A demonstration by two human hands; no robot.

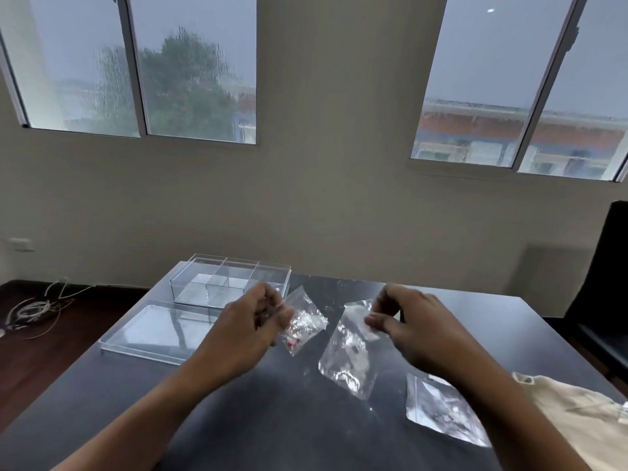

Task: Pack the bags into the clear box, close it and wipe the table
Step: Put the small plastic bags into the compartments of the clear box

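Observation:
My left hand (251, 321) pinches a small clear bag (303, 326) with red bits inside, held just above the dark table (265, 413). My right hand (413, 326) grips the top corner of a larger clear bag (350, 358) that hangs down to the tabletop. A third clear bag (438, 411) lies flat by my right forearm. The clear box (231, 282), open and split into compartments, stands at the table's far left, just beyond my left hand. Its clear lid (156, 331) lies flat in front of it.
A beige cloth (577, 416) lies at the table's right edge. A dark chair (608, 300) stands to the right of the table. White cables (37, 309) sprawl on the floor at left. A wall with windows rises behind the table.

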